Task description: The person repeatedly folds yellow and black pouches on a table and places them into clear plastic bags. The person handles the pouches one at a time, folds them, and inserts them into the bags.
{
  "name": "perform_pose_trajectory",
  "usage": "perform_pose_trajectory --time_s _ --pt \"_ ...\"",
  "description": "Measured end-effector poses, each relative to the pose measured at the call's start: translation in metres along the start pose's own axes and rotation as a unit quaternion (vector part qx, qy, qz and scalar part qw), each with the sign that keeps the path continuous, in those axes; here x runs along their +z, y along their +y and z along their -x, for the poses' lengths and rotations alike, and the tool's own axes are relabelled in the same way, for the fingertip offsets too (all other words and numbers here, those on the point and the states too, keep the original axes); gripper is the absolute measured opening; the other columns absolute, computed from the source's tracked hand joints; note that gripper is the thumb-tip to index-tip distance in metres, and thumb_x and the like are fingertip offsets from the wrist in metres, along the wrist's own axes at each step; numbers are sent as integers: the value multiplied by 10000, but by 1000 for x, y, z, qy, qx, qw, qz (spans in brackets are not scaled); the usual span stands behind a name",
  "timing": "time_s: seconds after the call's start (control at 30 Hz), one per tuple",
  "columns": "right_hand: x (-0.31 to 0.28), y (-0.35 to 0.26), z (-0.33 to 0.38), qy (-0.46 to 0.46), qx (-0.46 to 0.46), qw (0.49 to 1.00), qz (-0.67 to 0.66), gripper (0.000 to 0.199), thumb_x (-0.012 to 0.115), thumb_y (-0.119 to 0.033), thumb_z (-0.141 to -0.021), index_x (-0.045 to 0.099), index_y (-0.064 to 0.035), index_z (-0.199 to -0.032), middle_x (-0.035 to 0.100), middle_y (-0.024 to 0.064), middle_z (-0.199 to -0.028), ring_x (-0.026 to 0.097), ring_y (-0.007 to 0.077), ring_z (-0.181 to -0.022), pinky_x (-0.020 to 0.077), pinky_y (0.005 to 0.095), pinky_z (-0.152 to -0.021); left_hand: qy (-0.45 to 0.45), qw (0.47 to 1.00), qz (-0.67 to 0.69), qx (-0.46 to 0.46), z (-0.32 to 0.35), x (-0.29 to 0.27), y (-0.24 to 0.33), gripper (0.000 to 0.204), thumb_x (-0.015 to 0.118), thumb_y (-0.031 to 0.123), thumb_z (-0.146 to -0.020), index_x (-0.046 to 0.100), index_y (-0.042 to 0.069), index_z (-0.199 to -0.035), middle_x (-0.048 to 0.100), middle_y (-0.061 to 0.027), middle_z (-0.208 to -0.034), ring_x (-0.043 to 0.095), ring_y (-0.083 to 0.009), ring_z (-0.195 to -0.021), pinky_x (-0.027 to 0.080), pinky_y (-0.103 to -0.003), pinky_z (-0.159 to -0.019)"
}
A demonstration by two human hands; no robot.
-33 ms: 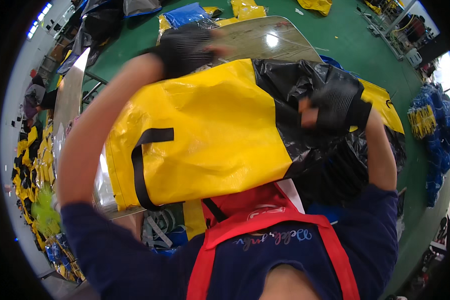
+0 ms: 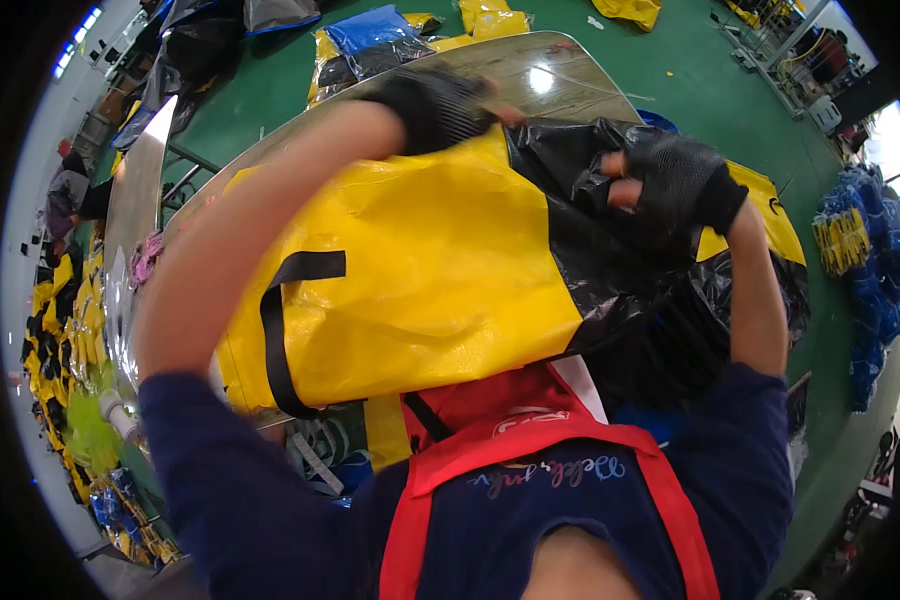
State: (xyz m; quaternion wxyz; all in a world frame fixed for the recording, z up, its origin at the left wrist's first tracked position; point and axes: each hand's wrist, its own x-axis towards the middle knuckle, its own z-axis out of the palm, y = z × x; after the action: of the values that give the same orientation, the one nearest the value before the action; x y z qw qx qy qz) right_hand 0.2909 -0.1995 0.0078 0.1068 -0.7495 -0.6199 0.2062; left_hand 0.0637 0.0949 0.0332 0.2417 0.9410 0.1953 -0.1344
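A large bag-like piece of yellow and black plasticky sheeting (image 2: 420, 260) lies across the table in front of me, with a black strap (image 2: 277, 330) on its left part. My left hand (image 2: 445, 108), in a black fingerless glove, is at the far edge by the yellow-black seam. Its fingers are stretched out and somewhat blurred, with nothing seen in them. On the black part, my right hand (image 2: 670, 185), gloved the same way, has bent fingers closed on the sheeting. The palm side of both hands is hidden.
The table (image 2: 520, 75) shows beyond the sheeting. Past its far edge are packed blue and yellow bundles (image 2: 375, 35) on the green floor. Blue and yellow stacks (image 2: 860, 260) stand to the right. A second table (image 2: 140, 200) is at left, near yellow-black piles (image 2: 65, 330).
My left hand has moved right along the far edge to the seam. My right hand has shifted slightly away from me, and the black sheeting beside it has changed its folds.
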Motion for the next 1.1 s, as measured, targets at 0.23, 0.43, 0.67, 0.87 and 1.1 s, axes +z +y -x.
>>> perform_pose_trajectory --time_s 0.23,0.43,0.67,0.87,1.1 --pt "129 76 -3 156 235 929 241 726 516 -564 -841 336 -208 -1447 263 168 -1502 155 351 -1414 35 529 -1128 80 959 -264 72 47 182 -102 814 509 670 -764 421 159 -1391 336 -129 -1474 242 -360 -1378 13 -681 -1054" --pt "138 98 0 182 175 938 239 683 503 -519 -871 332 -199 -1450 277 160 -1499 177 340 -1408 33 521 -1128 132 950 -257 -121 175 214 -198 682 546 519 -822 395 201 -1405 234 -173 -1514 214 -343 -1399 58 -623 -1082" --pt "130 -9 24 134 44 979 145 747 582 -603 -782 418 -201 -1391 248 190 -1501 203 392 -1387 116 565 -1106 142 952 -271 -15 129 175 -157 768 589 506 -802 323 165 -1436 278 -181 -1490 236 -388 -1374 149 -614 -1065" --pt "167 -35 63 215 -56 974 50 635 594 -530 -782 500 -203 -1318 450 179 -1339 415 401 -1242 257 570 -1049 13 952 -289 -100 128 182 -159 797 617 484 -778 325 146 -1438 299 -199 -1472 284 -405 -1346 192 -568 -1073" --pt "143 -94 98 -6 34 998 -54 144 591 -219 -841 680 -109 -870 649 121 -984 618 305 -896 491 429 -811 43 939 -113 321 11 163 -11 714 527 583 -824 382 214 -1418 298 -143 -1490 224 -395 -1377 71 -636 -1076"
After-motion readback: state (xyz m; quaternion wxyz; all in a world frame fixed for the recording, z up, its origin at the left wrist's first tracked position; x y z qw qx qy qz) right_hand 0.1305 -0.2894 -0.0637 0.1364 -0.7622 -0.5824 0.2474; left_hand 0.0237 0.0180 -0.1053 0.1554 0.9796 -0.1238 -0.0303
